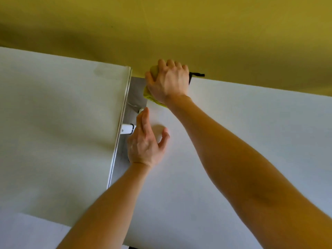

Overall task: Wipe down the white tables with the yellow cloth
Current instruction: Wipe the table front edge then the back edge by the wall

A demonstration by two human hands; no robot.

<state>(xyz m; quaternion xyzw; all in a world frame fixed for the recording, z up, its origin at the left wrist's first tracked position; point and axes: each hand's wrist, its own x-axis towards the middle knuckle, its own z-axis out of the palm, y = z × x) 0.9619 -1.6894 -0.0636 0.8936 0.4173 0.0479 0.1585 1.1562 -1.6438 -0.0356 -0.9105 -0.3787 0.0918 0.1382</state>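
Note:
Two white tables fill the view: one on the left (62,123) and one on the right (242,132), with a narrow gap between them. My right hand (168,81) presses the yellow cloth (149,93) onto the far left corner of the right table, fingers curled over it. Most of the cloth is hidden under the hand. My left hand (145,141) lies flat on the right table's left edge, fingers straight, thumb spread.
A yellow-green wall (179,29) runs right behind both tables. In the gap between them shows grey floor (135,92) and a white table-frame bar (126,129). A black strap (196,75) sticks out at the wall beside my right hand.

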